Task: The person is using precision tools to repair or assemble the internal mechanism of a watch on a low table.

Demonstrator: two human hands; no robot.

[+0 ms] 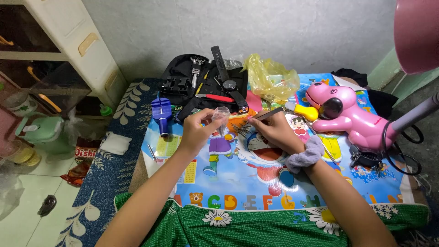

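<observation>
My left hand [197, 129] holds up a small clear plastic bag [221, 117] pinched between thumb and fingers. My right hand [273, 131] grips slim metal tweezers [267, 114], their tips pointing left toward the bag's opening. A grey scrunchie [305, 155] sits on my right wrist. Both hands hover over a colourful cartoon mat [238, 174] on a low table. What is inside the bag is too small to tell.
A black tool pouch [183, 87] with a wristwatch [228, 84], pliers and a red-handled tool lies behind. A blue tool [162, 113], a yellow plastic bag [270, 77], a yellow-handled screwdriver [305, 111] and a pink dog-shaped lamp [347, 114] surround the hands. White drawers [82, 50] stand left.
</observation>
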